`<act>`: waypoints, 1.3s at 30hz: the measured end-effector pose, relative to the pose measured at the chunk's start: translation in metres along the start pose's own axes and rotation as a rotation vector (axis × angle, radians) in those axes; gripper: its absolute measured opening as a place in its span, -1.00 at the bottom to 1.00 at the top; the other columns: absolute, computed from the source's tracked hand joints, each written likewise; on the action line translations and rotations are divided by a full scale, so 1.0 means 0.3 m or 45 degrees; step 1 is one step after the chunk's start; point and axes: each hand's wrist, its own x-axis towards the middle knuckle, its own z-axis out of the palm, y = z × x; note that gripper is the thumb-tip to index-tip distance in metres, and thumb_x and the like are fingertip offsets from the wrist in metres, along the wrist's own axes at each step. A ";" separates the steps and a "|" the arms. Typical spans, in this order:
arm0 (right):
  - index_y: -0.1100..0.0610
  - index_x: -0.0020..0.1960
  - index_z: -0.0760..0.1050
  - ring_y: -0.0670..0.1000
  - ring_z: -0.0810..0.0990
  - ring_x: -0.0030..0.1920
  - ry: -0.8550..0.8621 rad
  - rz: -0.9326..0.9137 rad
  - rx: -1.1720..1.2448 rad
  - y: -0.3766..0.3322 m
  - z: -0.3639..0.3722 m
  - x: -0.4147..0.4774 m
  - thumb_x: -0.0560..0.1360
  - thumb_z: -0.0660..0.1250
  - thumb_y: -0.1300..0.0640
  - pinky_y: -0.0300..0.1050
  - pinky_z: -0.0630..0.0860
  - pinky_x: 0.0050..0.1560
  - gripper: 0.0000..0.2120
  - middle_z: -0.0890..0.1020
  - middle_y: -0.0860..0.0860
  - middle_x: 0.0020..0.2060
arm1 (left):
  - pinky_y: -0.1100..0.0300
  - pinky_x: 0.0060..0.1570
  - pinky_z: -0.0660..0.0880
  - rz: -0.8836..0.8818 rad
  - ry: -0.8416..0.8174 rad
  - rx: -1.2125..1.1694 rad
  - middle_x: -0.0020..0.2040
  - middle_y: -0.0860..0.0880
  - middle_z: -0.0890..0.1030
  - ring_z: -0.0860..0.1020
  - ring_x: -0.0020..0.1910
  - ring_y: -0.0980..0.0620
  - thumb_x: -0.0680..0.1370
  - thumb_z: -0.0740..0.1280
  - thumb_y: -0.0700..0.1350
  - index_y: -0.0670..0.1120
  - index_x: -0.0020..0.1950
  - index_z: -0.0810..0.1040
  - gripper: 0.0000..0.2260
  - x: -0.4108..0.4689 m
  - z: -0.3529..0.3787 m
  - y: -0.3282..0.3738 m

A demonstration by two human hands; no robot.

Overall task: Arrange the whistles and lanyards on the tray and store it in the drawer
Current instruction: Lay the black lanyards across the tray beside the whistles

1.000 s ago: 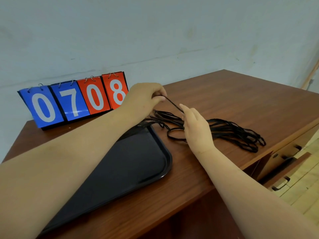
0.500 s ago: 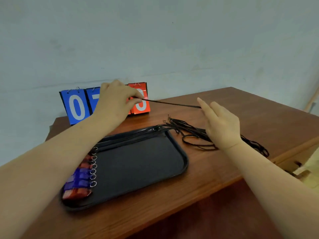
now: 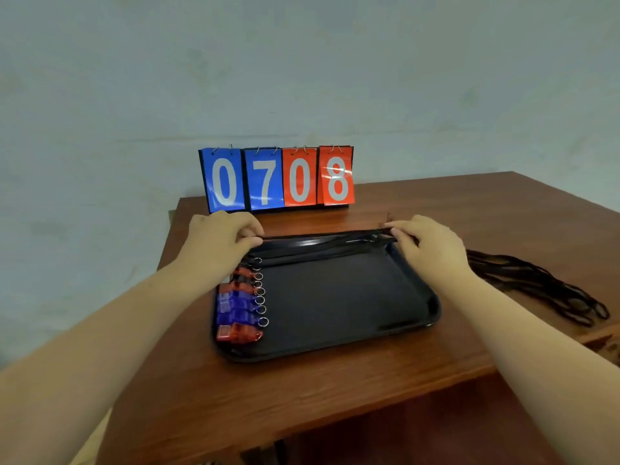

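A black tray (image 3: 339,303) lies on the wooden table. Along its left side stands a row of several red and blue whistles (image 3: 240,303) with metal rings. A black lanyard (image 3: 322,235) is stretched straight over the tray's far edge, above other lanyards laid flat there. My left hand (image 3: 219,245) pinches its left end at the tray's far left corner. My right hand (image 3: 426,243) pinches its right end at the far right corner. A loose pile of black lanyards (image 3: 536,285) lies on the table to the right of the tray.
A flip scoreboard (image 3: 278,177) reading 0708 stands at the back of the table (image 3: 335,391) against the wall. The table's front edge runs close below the tray. A drawer front shows at the far right edge (image 3: 604,344).
My head has swung left, so the whole tray and whistles show. Both hands pulled one lanyard from the pile, drew it taut, and lowered it to the tray's far edge.
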 end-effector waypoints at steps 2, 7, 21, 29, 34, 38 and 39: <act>-0.04 0.28 0.58 -0.06 0.48 -0.19 -0.036 0.075 0.082 0.010 0.027 0.010 0.64 0.20 0.01 -0.21 0.30 -0.32 -0.72 0.50 -0.12 -0.22 | -0.10 0.26 0.41 -0.018 -0.071 0.042 -0.17 0.19 0.62 0.55 -0.08 0.20 0.54 0.41 0.02 0.15 -0.08 0.58 -0.96 -0.004 0.013 -0.024; -0.04 0.18 0.64 -0.04 0.50 -0.15 -0.110 0.197 0.140 0.052 0.064 0.021 0.61 0.26 -0.03 -0.14 0.36 -0.26 -0.76 0.52 -0.07 -0.12 | 0.03 0.20 0.25 -0.031 -0.233 0.186 -0.10 0.18 0.61 0.53 0.03 0.12 0.56 0.39 0.02 0.15 -0.10 0.58 -0.95 0.012 0.055 -0.037; 0.04 -0.04 0.67 -0.02 0.50 -0.07 -0.087 0.358 0.246 0.122 0.111 -0.011 0.53 0.41 0.14 -0.12 0.41 -0.02 -0.94 0.53 -0.04 -0.12 | 0.03 0.15 0.33 0.080 -0.453 0.625 0.06 0.04 0.54 0.40 0.12 -0.01 0.57 0.35 -0.06 0.06 -0.06 0.68 -0.89 0.042 0.103 -0.001; 0.07 -0.11 0.61 -0.03 0.51 -0.05 -0.066 0.408 0.323 0.135 0.122 -0.014 0.51 0.42 0.20 -0.17 0.37 -0.02 -0.95 0.54 0.03 -0.03 | 0.09 0.06 0.30 0.093 -0.515 0.681 0.05 0.02 0.54 0.40 0.10 -0.02 0.59 0.29 -0.04 0.02 0.02 0.68 -0.84 0.044 0.114 0.000; 0.07 -0.10 0.61 -0.04 0.51 -0.05 -0.056 0.434 0.347 0.142 0.130 -0.011 0.52 0.40 0.21 -0.17 0.37 -0.01 -0.94 0.53 0.02 -0.02 | 0.09 0.07 0.30 0.101 -0.510 0.674 0.04 0.03 0.51 0.38 0.10 -0.01 0.58 0.31 -0.03 0.07 -0.04 0.65 -0.89 0.046 0.110 0.007; 0.08 -0.05 0.62 -0.03 0.53 -0.02 -0.063 0.454 0.387 0.141 0.138 -0.010 0.53 0.37 0.24 -0.17 0.39 0.02 -0.91 0.59 0.00 -0.01 | 0.10 0.10 0.31 0.093 -0.512 0.665 0.06 0.03 0.51 0.38 0.11 -0.01 0.57 0.32 -0.03 0.07 -0.03 0.62 -0.91 0.050 0.104 0.017; 0.08 -0.04 0.63 -0.02 0.55 0.01 -0.060 0.456 0.400 0.139 0.139 -0.009 0.53 0.37 0.24 -0.17 0.41 0.05 -0.90 0.60 -0.01 -0.01 | 0.09 0.11 0.30 0.086 -0.514 0.663 0.06 0.03 0.51 0.38 0.11 -0.01 0.57 0.32 -0.03 0.07 -0.03 0.62 -0.92 0.050 0.104 0.019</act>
